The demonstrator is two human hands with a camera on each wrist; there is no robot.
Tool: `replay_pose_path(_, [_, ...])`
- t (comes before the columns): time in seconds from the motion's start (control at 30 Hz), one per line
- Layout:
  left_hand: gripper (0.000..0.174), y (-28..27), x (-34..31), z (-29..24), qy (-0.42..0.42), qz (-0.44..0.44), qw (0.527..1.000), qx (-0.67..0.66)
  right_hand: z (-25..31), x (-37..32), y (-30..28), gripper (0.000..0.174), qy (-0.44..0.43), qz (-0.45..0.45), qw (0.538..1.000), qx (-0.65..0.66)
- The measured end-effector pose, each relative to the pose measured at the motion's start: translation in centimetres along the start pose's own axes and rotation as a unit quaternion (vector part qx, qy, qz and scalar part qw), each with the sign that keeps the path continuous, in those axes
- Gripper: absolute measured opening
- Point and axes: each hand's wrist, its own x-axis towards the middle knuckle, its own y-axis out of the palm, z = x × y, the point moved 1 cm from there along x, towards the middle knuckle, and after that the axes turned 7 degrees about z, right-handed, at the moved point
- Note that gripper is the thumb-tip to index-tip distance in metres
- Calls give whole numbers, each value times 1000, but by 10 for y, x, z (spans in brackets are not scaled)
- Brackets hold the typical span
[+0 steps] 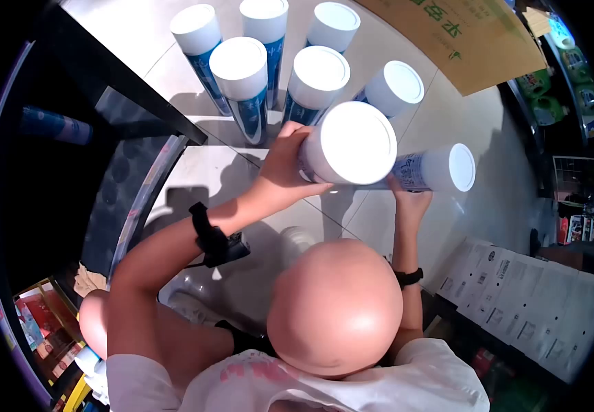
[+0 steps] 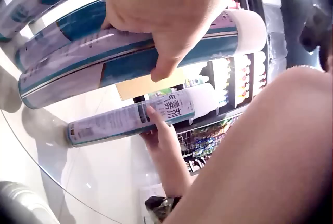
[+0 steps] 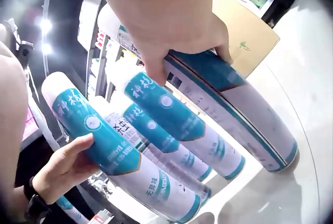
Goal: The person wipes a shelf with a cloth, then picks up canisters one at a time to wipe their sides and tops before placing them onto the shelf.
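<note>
My left hand grips a tall spray can with a white cap, its thumb and fingers wrapped round the upper body. In the right wrist view the same can shows a teal upper label and a pale lower part. To its right, my right hand holds a second spray can, which leans with its cap to the right. Seen from the left wrist, this second can has large dark characters below the white cap. Several like cans, among them one at the front left, stand upright just beyond the held ones.
A printed cardboard box lies at the back right. Shelves with green bottles line the right side. To the left is a dark shelf unit with one can lying inside. White cartons sit at the lower right. The floor is pale tile.
</note>
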Motion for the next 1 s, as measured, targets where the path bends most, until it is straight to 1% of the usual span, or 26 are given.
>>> replay_pose_path(0.03, [61, 2, 4, 1, 20, 9, 1000, 1, -5, 5, -1, 53, -13, -10, 1000, 6])
replay_pose_path(0.07, [60, 8, 7, 11, 45, 33, 997, 45, -8, 9, -1, 53, -6, -18, 1000, 11])
replay_pose_path(0.1, [61, 11, 8, 18, 60, 32, 996, 60, -10, 12, -1, 53, -2, -14, 1000, 10])
replay_pose_path(0.17, [63, 14, 11, 25, 50, 38, 996, 67, -12, 14, 0, 53, 11, -11, 1000, 1])
replay_pose_path(0.2, [63, 16, 11, 29, 45, 37, 996, 67, -11, 15, 1, 52, 1, -21, 1000, 9])
replay_pose_path(0.27, [66, 21, 11, 33, -19, 32, 999, 24, -13, 19, -1, 52, 15, -8, 1000, -15])
replay_pose_path(0.3, [66, 24, 9, 38, -24, 31, 999, 25, -15, 21, -2, 51, 25, 1, 999, -36])
replay_pose_path(0.37, [67, 30, 4, 50, 5, -12, 999, 30, -19, 21, -3, 53, 19, 13, 999, -37])
replay_pose_path(0.4, [67, 32, 2, 57, -4, -3, 1000, 11, -22, 20, -4, 53, 17, 27, 999, -39])
replay_pose_path(0.47, [67, 34, 3, 57, -4, -7, 1000, 20, -23, 16, -5, 54, 16, 39, 998, -44])
replay_pose_path(0.53, [67, 35, 1, 57, -5, -16, 999, 29, -22, 11, -6, 55, 65, 44, 997, -19])
replay_pose_path(0.6, [79, 33, -1, 57, -61, 34, 998, 4, -27, 4, -5, 56, 52, 30, 997, -47])
replay_pose_path(0.63, [79, 34, -4, 60, -62, 31, 998, 6, -32, -2, -2, 58, 39, 15, 996, -72])
replay_pose_path(0.67, [87, 38, -8, 63, -45, 2, 998, 43, -44, -8, -8, 64, 29, 56, 990, -124])
replay_pose_path(0.7, [94, 40, -14, 66, -31, -28, 996, 83, -53, -15, -14, 64, 27, 65, 991, -117])
replay_pose_path(0.73, [103, 36, -21, 57, -54, -14, 990, 130, -63, -24, -18, 64, 107, 109, 969, -193])
replay_pose_path(0.77, [100, 27, -29, 42, -84, 2, 987, 140, -63, -35, -17, 64, 186, 154, 933, -267])
replay_pose_path(0.8, [98, 13, -36, 35, -80, 37, 989, 121, -56, -41, -15, 61, 202, 276, 894, -290])
replay_pose_path(0.83, [96, -4, -44, 30, -77, 70, 989, 105, -32, -42, -6, 58, 207, 396, 841, -306])
replay_pose_path(0.9, [80, -42, -63, 25, -54, 132, 977, 161, -5, -52, 32, 48, 224, 467, 829, -210])
replay_pose_path(0.93, [76, -62, -71, 20, -74, 160, 968, 181, -3, -59, 50, 44, 181, 509, 831, -135])
replay_pose_path(0.97, [72, -85, -79, 13, -97, 187, 956, 203, 12, -69, 74, 41, 162, 536, 823, -91])
replay_pose_path(1.0, [63, -99, -86, 18, -74, 188, 957, 207, 21, -72, 97, 41, 169, 586, 792, -38])
